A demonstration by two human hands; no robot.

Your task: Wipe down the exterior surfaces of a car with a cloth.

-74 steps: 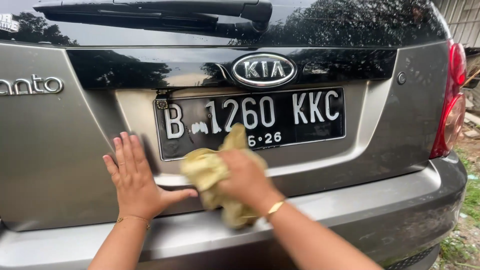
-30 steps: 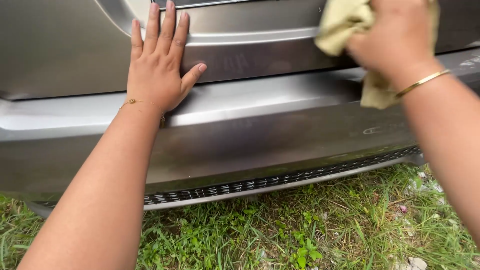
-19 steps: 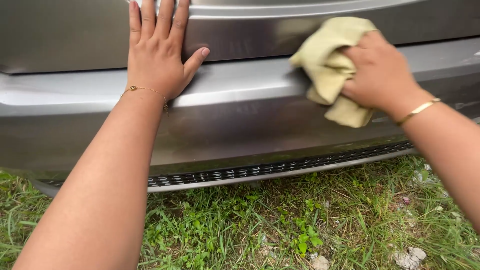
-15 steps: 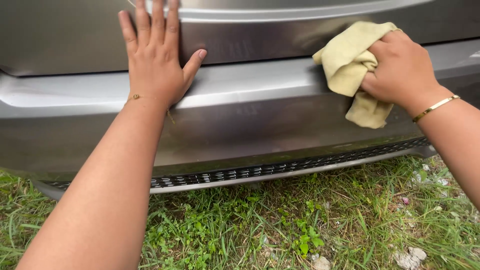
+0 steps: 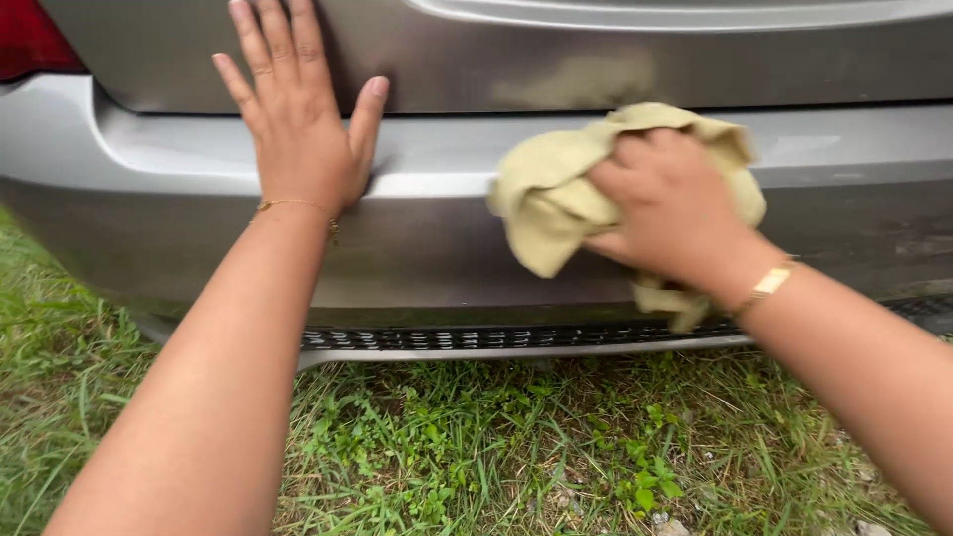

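Note:
My right hand (image 5: pixel 670 203) grips a crumpled yellow cloth (image 5: pixel 551 194) and presses it against the middle of a grey car's rear bumper (image 5: pixel 447 248). My left hand (image 5: pixel 298 119) lies flat with fingers spread on the grey tailgate (image 5: pixel 476 69), its palm at the seam above the bumper. Thin gold bracelets sit on both wrists. A faint reflection of the cloth shows on the tailgate above it.
A red tail lamp (image 5: pixel 30 40) shows at the top left corner. A black grille strip (image 5: pixel 476 339) runs along the bumper's lower edge. Grass and weeds (image 5: pixel 496 447) cover the ground below, with small stones (image 5: pixel 670 526) near the bottom edge.
My right hand has swept the cloth leftward and lower along the bumper. The view has shifted left, bringing the tail lamp into sight. My left hand stays flat on the car.

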